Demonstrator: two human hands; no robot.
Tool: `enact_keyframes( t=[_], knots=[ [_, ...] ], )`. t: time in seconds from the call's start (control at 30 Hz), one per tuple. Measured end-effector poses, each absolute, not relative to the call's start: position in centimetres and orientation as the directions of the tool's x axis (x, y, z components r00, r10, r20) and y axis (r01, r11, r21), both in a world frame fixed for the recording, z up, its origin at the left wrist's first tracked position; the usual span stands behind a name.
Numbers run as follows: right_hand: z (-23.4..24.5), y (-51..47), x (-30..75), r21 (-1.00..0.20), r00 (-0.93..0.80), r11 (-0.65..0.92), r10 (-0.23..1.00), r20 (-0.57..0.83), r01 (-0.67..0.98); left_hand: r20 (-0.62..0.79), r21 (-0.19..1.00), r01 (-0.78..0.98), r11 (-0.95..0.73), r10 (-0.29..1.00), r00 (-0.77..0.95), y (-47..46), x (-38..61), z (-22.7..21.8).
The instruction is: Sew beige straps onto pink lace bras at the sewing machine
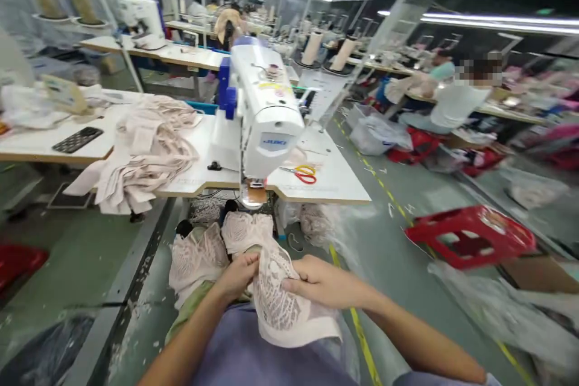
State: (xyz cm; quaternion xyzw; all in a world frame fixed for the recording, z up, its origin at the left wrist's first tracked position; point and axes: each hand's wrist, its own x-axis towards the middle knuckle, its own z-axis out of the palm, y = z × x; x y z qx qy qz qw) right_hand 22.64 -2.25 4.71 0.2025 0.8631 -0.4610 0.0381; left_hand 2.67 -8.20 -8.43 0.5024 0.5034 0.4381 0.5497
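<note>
Head view: nearest, on the lap, two further lace pieces (196, 256) lie just beyond the hands, touching the held one; past them runs the front edge of the table (335, 190), with the sewing machine (265, 108) directly ahead; scissors (304, 174) with red and yellow handles lie just right of the machine head; a fabric heap (145, 151) spills over the table edge to the left, with a phone (76, 140) further left; a red plastic item (470, 235), stool or crate I cannot tell, sits on the floor to the right; a co-worker (456, 105) sits at a far bench.

Grip: left hand (237, 277) closed, fingers pinching the upper edge of the lace piece (275, 304); right hand (316, 282) closed on the same piece from the right, thumb on top; the piece is held over the lap, draping toward the body.
</note>
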Motion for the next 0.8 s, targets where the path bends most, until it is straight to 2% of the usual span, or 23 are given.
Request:
enact_keyframes(
  t=[0.07,0.1,0.13,0.17,0.2,0.23,0.3,0.4,0.53,0.67,0.8],
  knots=[
    [5.2,-0.1,23.7,-0.822,-0.931,0.440,0.200,-0.304,0.363,-0.131,0.991,-0.018,0.136,0.977,0.166,-6.6,3.4,-8.6],
    [4.8,1.5,24.0,-0.810,-0.927,0.450,0.191,-0.323,0.375,-0.140,0.989,-0.027,0.147,0.975,0.174,-6.0,3.7,-8.6],
    [4.1,3.5,24.1,-0.774,-0.910,0.479,0.250,-0.331,0.414,-0.149,0.988,-0.025,0.155,0.974,0.173,-5.5,3.8,-8.6],
    [3.3,5.8,24.0,-0.717,-0.873,0.509,0.369,-0.318,0.476,-0.158,0.987,-0.015,0.163,0.973,0.167,-5.0,3.8,-8.7],
    [2.3,8.5,23.6,-0.636,-0.790,0.523,0.565,-0.240,0.567,-0.168,0.986,0.006,0.169,0.973,0.159,-4.6,3.8,-8.7],
    [1.3,11.5,23.0,-0.588,-0.690,0.499,0.709,-0.146,0.636,-0.177,0.984,0.033,0.174,0.973,0.150,-4.2,3.8,-8.7],
    [-0.4,17.9,21.4,-0.574,-0.555,0.442,0.831,-0.026,0.689,-0.187,0.980,0.092,0.176,0.973,0.134,-3.7,3.8,-8.5],
    [-2.0,26.4,19.4,-0.612,-0.409,0.371,0.909,0.085,0.698,-0.156,0.969,0.206,0.134,0.983,0.097,-3.3,4.0,-7.8],
    [-2.9,31.7,19.0,-0.745,-0.350,0.331,0.926,0.140,0.579,-0.110,0.926,0.362,0.109,0.994,-0.016,-3.0,4.1,-6.9],
    [-2.7,31.4,20.1,-0.897,-0.295,0.271,0.940,0.170,0.348,-0.047,0.924,0.370,0.098,0.988,-0.145,-2.7,4.0,-6.4],
    [-1.2,28.7,21.6,-0.989,-0.261,0.139,0.957,0.124,0.040,0.030,0.936,0.351,0.004,0.995,-0.093,-2.2,4.0,-5.7]
  ],
)
